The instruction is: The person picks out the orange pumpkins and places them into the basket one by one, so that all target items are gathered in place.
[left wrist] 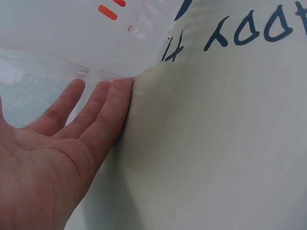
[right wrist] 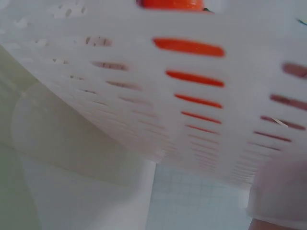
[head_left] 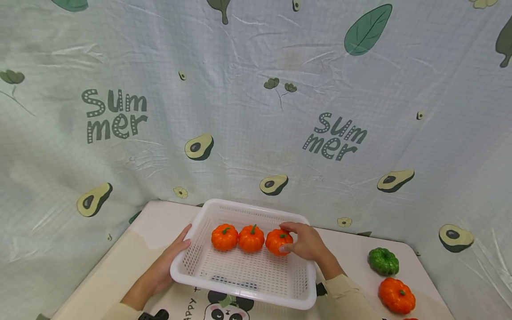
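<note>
A white slotted plastic basket [head_left: 242,293] sits in the middle of the head view. Three small orange pumpkins line its far half: the left one [head_left: 224,238], the middle one [head_left: 251,240] and the right one [head_left: 275,242]. Reaching over the right rim, my right hand [head_left: 307,242] grips the right pumpkin between thumb and fingers. My left hand [head_left: 165,263] is at the basket's left side. The left wrist view shows its straight fingers [left wrist: 98,110] touching the basket's wall. In the right wrist view the basket wall [right wrist: 242,57] hides most of the right hand, and orange shows through its slots.
On the table [head_left: 344,249] to the right lie a green pumpkin [head_left: 383,261] and an orange pumpkin [head_left: 397,295], with another orange one cut off below. A printed curtain [head_left: 240,111] hangs behind the table. A panda print [head_left: 226,309] shows at the front.
</note>
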